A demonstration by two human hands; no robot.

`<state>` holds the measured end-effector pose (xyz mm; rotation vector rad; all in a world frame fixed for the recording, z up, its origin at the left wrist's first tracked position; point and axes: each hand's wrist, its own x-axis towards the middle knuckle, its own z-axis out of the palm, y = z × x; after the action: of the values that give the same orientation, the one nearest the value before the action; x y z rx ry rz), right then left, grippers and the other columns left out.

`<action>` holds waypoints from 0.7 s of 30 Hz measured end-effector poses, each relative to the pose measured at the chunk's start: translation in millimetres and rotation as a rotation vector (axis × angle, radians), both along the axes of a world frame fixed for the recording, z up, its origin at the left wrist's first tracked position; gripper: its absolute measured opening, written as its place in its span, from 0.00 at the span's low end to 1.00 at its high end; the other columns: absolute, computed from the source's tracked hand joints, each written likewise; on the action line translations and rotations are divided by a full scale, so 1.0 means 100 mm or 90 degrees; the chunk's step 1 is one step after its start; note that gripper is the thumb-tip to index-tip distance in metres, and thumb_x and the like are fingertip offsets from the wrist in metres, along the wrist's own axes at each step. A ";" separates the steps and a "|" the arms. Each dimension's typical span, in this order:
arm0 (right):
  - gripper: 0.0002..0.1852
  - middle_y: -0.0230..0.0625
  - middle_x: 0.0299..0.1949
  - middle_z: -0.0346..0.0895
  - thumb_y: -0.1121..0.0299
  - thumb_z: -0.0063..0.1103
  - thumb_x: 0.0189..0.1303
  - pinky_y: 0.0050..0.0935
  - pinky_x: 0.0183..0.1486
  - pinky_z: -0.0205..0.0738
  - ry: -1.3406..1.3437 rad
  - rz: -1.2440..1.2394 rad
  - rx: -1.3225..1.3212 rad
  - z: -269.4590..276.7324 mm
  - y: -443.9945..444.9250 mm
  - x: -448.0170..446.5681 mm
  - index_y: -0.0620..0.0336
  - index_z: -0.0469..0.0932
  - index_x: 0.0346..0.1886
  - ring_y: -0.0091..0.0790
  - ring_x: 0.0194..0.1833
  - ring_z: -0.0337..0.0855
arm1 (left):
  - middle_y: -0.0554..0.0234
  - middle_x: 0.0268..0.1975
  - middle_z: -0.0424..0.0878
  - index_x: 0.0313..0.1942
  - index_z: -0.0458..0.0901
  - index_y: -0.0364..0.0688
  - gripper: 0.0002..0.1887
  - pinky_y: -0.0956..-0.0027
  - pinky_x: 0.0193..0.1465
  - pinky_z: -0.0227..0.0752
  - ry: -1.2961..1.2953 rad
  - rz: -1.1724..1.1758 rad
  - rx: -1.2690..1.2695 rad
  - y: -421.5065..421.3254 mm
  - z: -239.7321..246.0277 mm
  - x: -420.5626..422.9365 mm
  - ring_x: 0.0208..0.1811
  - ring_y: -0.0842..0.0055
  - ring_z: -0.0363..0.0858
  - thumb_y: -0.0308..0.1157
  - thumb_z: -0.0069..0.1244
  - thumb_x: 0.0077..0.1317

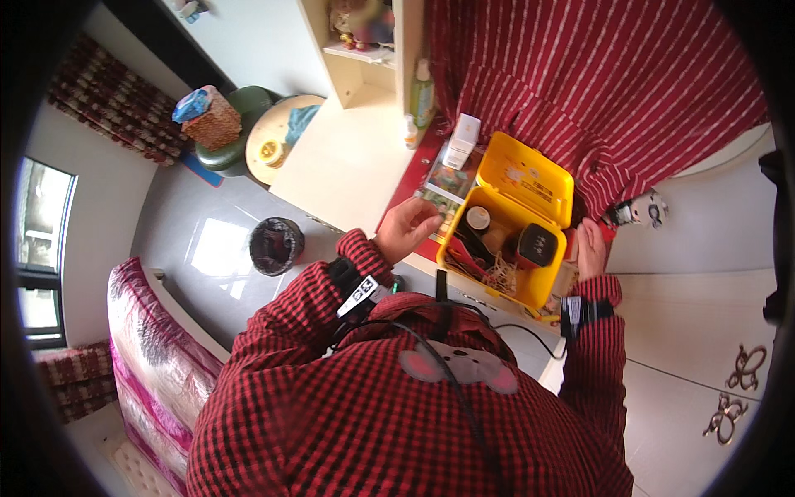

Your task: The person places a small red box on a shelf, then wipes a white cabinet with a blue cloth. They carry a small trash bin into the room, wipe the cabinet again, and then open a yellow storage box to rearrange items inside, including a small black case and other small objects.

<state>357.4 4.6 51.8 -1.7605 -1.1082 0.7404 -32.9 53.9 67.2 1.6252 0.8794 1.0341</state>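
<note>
A yellow plastic box [542, 289] stands with its lid [528, 178] swung back towards the striped curtain. Inside lie a black-lidded container [536, 245], a round white-topped item [478, 218], dark long items and a tangle of pale strands [500, 277]. My left hand [408, 228] hovers by the box's left side over flat picture sheets, fingers curled, with nothing visible in it. At the box's right side is my right hand [590, 247], fingers extended; whether it touches the wall of the box or something behind it is unclear. A white carton [462, 141] stands beyond the box, left of the lid.
A green bottle [422, 93] and a small white bottle [410, 132] stand near the shelf unit [366, 77]. The red-striped curtain [590, 81] hangs behind the box. A lined waste bin [276, 246] is on the floor at left. A black cable [459, 397] runs over my chest.
</note>
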 end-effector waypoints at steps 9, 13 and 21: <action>0.26 0.39 0.61 0.62 0.56 0.42 0.66 0.34 0.61 0.58 0.374 -0.029 -0.153 -0.11 0.59 0.08 0.60 0.57 0.62 0.37 0.61 0.63 | 0.55 0.52 0.69 0.53 0.69 0.41 0.25 0.68 0.50 0.70 0.110 -0.066 0.079 -0.40 -0.23 0.14 0.51 0.67 0.73 0.30 0.57 0.54; 0.23 0.40 0.58 0.65 0.57 0.41 0.66 0.36 0.58 0.62 0.272 0.025 -0.110 0.00 0.61 -0.01 0.58 0.60 0.61 0.38 0.57 0.67 | 0.53 0.52 0.70 0.51 0.72 0.41 0.24 0.66 0.53 0.69 0.149 -0.079 0.097 -0.44 -0.29 0.14 0.51 0.62 0.72 0.28 0.56 0.52; 0.24 0.39 0.57 0.65 0.54 0.44 0.64 0.37 0.55 0.65 0.461 -0.032 -0.019 0.32 0.53 -0.14 0.57 0.62 0.59 0.38 0.57 0.67 | 0.51 0.52 0.70 0.51 0.73 0.38 0.23 0.66 0.53 0.69 0.172 -0.080 0.077 -0.43 -0.32 0.23 0.52 0.61 0.72 0.27 0.56 0.52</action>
<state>342.9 57.6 84.0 -1.3515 -0.5566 1.2354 -9.8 10.5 35.4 1.9291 0.8910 0.8041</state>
